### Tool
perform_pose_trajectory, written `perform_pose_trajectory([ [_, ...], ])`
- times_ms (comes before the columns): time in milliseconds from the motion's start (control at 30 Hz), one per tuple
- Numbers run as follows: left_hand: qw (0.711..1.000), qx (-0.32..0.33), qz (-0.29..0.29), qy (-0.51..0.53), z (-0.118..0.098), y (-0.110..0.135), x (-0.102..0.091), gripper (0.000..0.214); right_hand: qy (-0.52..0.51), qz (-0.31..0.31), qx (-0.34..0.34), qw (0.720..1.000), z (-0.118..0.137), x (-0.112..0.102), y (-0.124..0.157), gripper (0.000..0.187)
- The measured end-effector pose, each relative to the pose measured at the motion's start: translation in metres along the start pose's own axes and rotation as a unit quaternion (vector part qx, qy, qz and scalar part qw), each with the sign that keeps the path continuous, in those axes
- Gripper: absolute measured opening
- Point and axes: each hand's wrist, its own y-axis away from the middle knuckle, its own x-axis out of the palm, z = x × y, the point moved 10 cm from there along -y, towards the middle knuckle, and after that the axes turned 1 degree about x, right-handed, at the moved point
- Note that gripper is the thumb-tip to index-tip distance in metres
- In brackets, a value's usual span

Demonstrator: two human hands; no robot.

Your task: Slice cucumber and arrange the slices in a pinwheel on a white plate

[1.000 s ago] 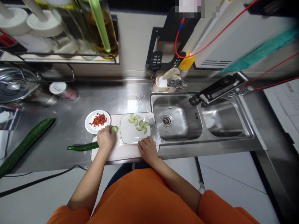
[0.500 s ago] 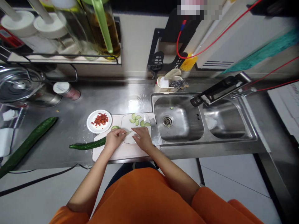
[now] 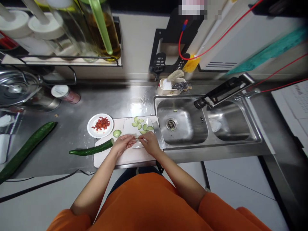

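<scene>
My left hand (image 3: 123,145) and my right hand (image 3: 150,143) meet fingertip to fingertip over the near edge of a white square plate (image 3: 130,130). Both pinch a thin pale-green piece between them, apparently a cucumber slice; it is too small to see clearly. Several half-moon cucumber slices (image 3: 141,124) lie fanned on the far part of the plate. The plate rests on a white cutting board (image 3: 130,158). A cut cucumber (image 3: 92,149) lies across the board's left edge. A round cucumber piece (image 3: 117,133) sits just beyond its cut end.
A small round plate of chopped red bits (image 3: 100,125) stands left of the board. A whole cucumber (image 3: 25,148) lies at far left. A double sink (image 3: 183,123) with a black faucet (image 3: 222,92) is on the right. A can (image 3: 64,93) and pot lid (image 3: 13,88) stand at back left.
My left hand let go of the cucumber end and came right onto the plate. My right hand moved up from the board's near edge to meet it.
</scene>
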Motion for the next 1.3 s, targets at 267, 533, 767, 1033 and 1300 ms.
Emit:
perform_pose_trajectory([
  [267,0.98,0.116,-0.071,-0.147,-0.015,-0.017,-0.007,0.041,-0.065,0.016,0.176,0.982,-0.046,0.018,0.008,0.013],
  [533,0.882,0.216,-0.119,-0.4,-0.036,-0.001,0.001,0.015,0.087,0.035,0.182,0.979,-0.043,0.027,0.009,0.015],
  [767,0.806,0.264,-0.092,-0.522,-0.036,0.005,0.021,0.012,0.192,0.041,0.151,0.969,-0.035,0.032,0.013,0.015],
  [1033,0.752,0.301,-0.075,-0.582,-0.027,0.005,0.03,0.018,0.224,0.029,0.051,0.973,-0.016,0.028,0.027,0.011],
  [1300,0.726,0.319,-0.083,-0.603,-0.029,0.013,0.033,0.019,0.245,0.045,-0.051,0.967,-0.001,0.039,0.05,0.022],
])
